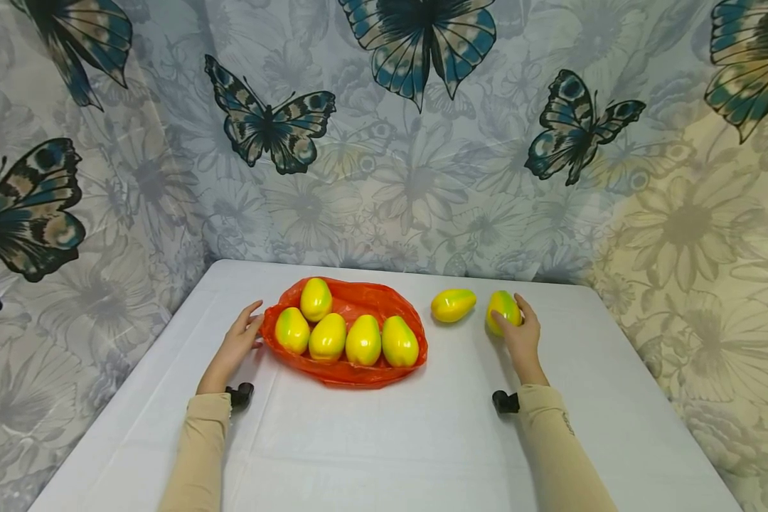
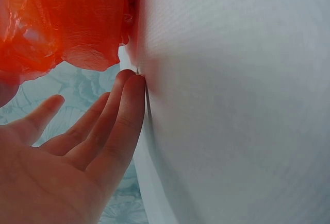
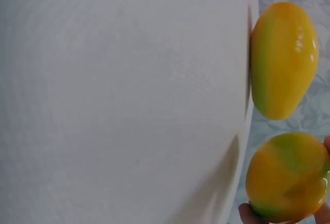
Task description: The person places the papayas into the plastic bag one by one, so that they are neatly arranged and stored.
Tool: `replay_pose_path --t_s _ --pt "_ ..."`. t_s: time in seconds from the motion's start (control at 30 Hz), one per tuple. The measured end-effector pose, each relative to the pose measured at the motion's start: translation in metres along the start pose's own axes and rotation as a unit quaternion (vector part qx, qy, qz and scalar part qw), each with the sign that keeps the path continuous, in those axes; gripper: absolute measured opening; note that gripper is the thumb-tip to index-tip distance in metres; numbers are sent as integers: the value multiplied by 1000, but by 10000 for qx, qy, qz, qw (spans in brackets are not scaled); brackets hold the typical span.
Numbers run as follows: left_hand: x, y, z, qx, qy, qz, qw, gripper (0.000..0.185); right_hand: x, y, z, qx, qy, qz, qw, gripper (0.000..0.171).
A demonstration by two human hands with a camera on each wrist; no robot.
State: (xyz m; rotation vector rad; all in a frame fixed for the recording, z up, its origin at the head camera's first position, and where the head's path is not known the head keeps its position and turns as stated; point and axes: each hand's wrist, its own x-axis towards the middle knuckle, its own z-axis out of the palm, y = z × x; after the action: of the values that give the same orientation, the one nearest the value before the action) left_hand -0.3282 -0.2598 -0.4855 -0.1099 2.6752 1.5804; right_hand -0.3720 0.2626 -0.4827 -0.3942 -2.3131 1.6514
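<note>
A glossy yellow-green mango is gripped in my right hand, thumb on its near left side and fingers round the right. In the right wrist view the held mango has fingertips at its lower edge and right side. A second mango lies on the table just left of it. Several mangoes rest in a crumpled red plastic bag, spread open on the table. My left hand is at the bag's left edge. Its fingers are extended in the left wrist view, close under the red plastic.
A white cloth covers the table. Behind it hangs a floral curtain with large printed butterflies, close to the table's far edge. Dark wrist cameras sit at both sleeve cuffs.
</note>
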Motion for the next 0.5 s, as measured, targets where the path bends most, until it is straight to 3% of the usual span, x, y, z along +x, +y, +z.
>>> replay_pose_path --t_s 0.5 --pt "0 3 1 73 25 -19 10000 58 -3 -13 9 379 119 -241 9989 68"
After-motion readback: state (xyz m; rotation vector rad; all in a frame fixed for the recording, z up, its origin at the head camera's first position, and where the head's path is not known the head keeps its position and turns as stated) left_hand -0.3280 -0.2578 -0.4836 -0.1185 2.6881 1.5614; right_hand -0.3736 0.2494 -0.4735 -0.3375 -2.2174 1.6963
